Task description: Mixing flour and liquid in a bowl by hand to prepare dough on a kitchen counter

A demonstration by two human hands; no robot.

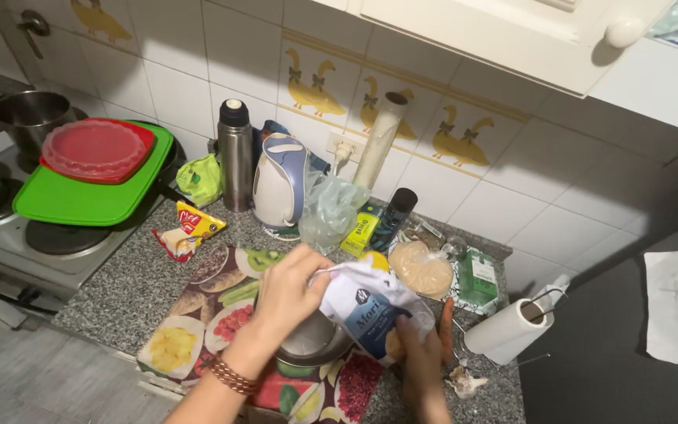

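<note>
My left hand (288,290), with a beaded bracelet on its wrist, grips the crumpled top of a white and blue paper bag (366,302). My right hand (421,353) holds the bag's lower end from below. The bag is tilted over a metal bowl (311,341), which stands on a fruit-patterned placemat (198,314) on the speckled granite counter (123,286).
Behind the bag stand a white electric kettle (278,184), a steel thermos (235,153), a clear plastic bag (329,210) and a bag of flatbreads (420,268). A paper towel roll (508,330) lies at right. A green tray with a red lid (92,177) covers the stove at left.
</note>
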